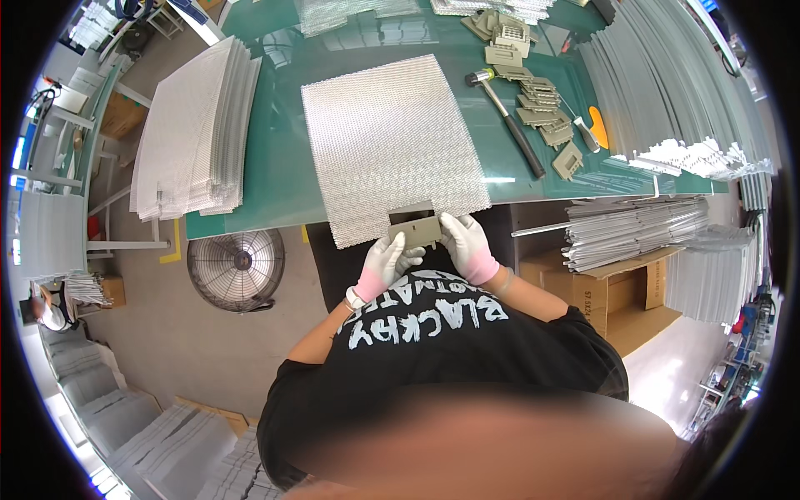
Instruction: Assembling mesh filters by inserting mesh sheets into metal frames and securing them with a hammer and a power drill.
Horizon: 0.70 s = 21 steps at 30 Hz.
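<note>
A silver mesh panel [392, 142] lies on the green table [279, 179], its near edge hanging over the table's front. At a notch in that edge sits a small grey-tan plastic latch piece [416, 230]. My left hand [386, 260], in a white and pink glove, grips the piece's left end. My right hand [468, 244], gloved the same, holds its right end. Both hands press the piece against the panel's edge.
A hammer [510, 119] and several more grey latch pieces [542, 104] lie right of the panel. A stack of mesh panels [196, 129] sits at the left. Metal strips [667, 83] fill the right side. A floor fan [236, 268] and cardboard boxes [608, 287] stand below the table.
</note>
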Available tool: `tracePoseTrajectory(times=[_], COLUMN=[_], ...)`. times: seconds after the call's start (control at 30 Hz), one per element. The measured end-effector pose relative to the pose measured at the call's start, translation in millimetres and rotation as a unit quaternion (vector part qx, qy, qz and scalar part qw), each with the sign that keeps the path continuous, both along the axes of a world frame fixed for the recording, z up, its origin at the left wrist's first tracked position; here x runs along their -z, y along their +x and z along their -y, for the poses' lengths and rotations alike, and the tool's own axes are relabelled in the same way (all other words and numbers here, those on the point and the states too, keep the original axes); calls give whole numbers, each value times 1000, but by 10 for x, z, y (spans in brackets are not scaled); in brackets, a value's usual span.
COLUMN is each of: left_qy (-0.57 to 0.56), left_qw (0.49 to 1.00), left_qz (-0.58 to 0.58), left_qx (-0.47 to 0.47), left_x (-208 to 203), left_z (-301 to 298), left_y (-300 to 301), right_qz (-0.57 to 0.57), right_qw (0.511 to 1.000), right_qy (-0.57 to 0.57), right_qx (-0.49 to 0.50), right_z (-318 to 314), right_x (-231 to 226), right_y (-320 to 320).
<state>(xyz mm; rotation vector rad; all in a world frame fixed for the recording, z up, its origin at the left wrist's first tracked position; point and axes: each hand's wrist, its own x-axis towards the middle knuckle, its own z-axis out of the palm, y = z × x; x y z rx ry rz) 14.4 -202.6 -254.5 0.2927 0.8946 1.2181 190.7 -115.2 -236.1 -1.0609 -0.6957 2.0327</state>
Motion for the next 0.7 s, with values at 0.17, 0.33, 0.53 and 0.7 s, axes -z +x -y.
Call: tracePoseTrajectory(times=[0.17,0.33,0.53,0.7], left_qy=[77,180,405,342], left_qw=[989,684,429,394], left_qz=[58,-363,-772,-821], left_qx=[109,606,236,232], left_x=[-218,-1093,-1342,-920], left_z=[59,-253,-1301,-1227], left_y=[-158,-723,-655,-122], right_qz=[45,66,114,184], right_qw=[998,917,959,937], right_qy=[37,236,180,284], right_qx=[-36,-316,-189,81], right_z=[8,35,84,150], right_x=[25,24,-54,65], right_y=[25,35,-128,175])
